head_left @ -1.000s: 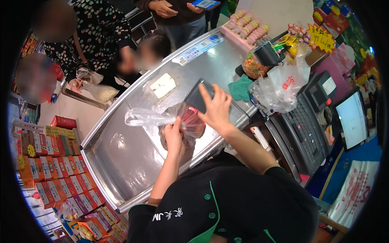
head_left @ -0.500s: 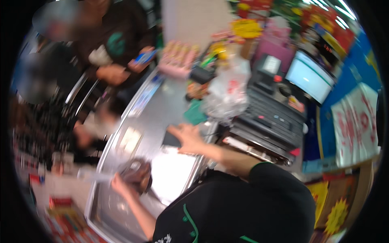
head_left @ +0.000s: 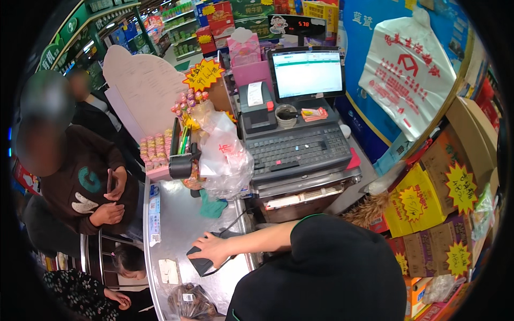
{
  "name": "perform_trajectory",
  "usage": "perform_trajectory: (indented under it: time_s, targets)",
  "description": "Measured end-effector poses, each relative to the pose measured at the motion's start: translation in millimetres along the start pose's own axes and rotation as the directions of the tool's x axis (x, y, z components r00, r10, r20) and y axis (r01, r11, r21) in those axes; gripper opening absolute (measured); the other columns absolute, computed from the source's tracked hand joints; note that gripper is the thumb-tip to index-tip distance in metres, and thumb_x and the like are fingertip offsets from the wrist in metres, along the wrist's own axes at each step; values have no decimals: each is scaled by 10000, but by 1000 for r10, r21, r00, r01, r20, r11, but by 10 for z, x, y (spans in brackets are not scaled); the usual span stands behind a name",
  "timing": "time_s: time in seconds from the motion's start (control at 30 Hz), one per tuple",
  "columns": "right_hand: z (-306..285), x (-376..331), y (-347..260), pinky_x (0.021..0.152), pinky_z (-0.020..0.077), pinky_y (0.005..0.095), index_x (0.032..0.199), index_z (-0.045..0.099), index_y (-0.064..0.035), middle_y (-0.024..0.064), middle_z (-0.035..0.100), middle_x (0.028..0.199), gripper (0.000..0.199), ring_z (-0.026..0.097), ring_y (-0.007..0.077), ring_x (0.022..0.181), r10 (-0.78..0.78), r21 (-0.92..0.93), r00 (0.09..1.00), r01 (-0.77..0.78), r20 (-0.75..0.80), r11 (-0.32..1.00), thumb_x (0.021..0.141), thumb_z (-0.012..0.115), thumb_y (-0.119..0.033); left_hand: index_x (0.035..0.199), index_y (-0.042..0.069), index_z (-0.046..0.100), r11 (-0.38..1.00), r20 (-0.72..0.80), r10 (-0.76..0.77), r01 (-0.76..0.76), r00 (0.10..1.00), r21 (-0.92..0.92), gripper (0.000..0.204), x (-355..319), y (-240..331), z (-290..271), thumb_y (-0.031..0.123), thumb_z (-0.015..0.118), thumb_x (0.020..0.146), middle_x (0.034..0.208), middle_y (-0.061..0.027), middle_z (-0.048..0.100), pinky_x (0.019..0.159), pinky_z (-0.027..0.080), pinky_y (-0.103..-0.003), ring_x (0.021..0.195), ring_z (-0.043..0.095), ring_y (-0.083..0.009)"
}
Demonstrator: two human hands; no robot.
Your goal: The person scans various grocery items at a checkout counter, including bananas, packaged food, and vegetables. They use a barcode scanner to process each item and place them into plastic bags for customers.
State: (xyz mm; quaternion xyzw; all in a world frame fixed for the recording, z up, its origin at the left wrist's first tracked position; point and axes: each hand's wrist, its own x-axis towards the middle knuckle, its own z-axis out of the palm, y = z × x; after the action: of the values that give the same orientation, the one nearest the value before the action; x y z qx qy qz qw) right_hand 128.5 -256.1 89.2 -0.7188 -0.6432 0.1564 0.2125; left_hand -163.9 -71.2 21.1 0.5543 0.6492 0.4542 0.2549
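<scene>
My right hand [head_left: 211, 250] reaches across the metal counter [head_left: 184, 206], its fingers curled over a black, box-shaped device [head_left: 200, 264]. A dark cable [head_left: 235, 220] lies close by the hand. At the lower edge, a clear plastic bag [head_left: 191, 300] holds dark brown items and carries a white label. Only a sliver of what seems to be my left hand shows below this bag, its fingers out of sight. A pale, flat item [head_left: 168, 271] lies on the counter between the bag and the device.
A keyboard [head_left: 300, 152], a lit screen [head_left: 307, 74] and a receipt printer [head_left: 257, 107] stand ahead. White plastic bags [head_left: 225, 155] hang left of the keyboard, above a green cloth [head_left: 212, 205]. Across the counter, a person in a brown sweater [head_left: 80, 176] stands; cartons [head_left: 428, 198] fill the right side.
My view has swung to the right and steadied. My right hand stays on the black device. The left hand, earlier in sight by the bag, has dropped almost wholly out of view.
</scene>
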Motion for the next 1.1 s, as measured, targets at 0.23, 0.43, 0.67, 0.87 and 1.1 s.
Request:
perform_trajectory:
  time_s: [0.23, 0.43, 0.67, 0.87, 1.1]
  targets:
    - [-183, 16, -42, 1066, 129, 667, 1439, 333, -292, 144, 184, 1522, 939, 127, 364, 1412, 25, -12, 977, -23, 211, 1000, 611, 770, -217, 1086, -39, 548, 983, -110, 116, -98, 987, 154, 260, -133, -121, -169, 144, 569, 903, 1055, -188, 554, 830, 466, -387, 958, 524, -276]
    - [-10, 45, 146, 1046, 120, 717, 1431, 344, -290, 116, 177, 1533, 949, 98, 361, 1421, -80, -43, 984, 88, 162, 995, 599, 800, -256, 1116, -35, 535, 950, -198, 231, -177, 953, 257, 272, -214, -175, -273, 134, 564, 904, 1082, -190, 538, 842, 461, -388, 987, 516, -285]
    - [-186, -5, 32, 1023, 130, 727, 1456, 291, -195, 139, 185, 1525, 1022, 148, 343, 1411, -83, -30, 980, 90, 180, 995, 590, 813, -343, 1151, -31, 521, 793, -194, 587, -511, 786, 331, 291, -392, 42, -204, 121, 559, 906, 1113, -193, 520, 857, 455, -390, 1020, 506, -295]
    - [-220, -175, -28, 1046, 140, 687, 1441, 317, -194, 165, 232, 1501, 959, 210, 341, 1390, -124, 170, 990, 112, 67, 979, 630, 788, -395, 1237, -24, 447, 815, 247, 578, -533, 778, -228, 353, -968, 1031, 117, 96, 529, 916, 1182, -175, 431, 882, 409, -389, 1036, 477, -284]
    - [-762, -1606, 706, 853, 477, 408, 1023, 659, -75, 131, 639, 1009, 334, 588, 316, 984, 396, 197, 529, -393, -751, 898, 750, 671, -268, 1146, -15, 506, 640, 473, 764, -606, 438, -473, 313, -1313, 1466, 887, 98, 587, 866, 1135, -161, 487, 946, 348, -405, 1064, 467, -299]
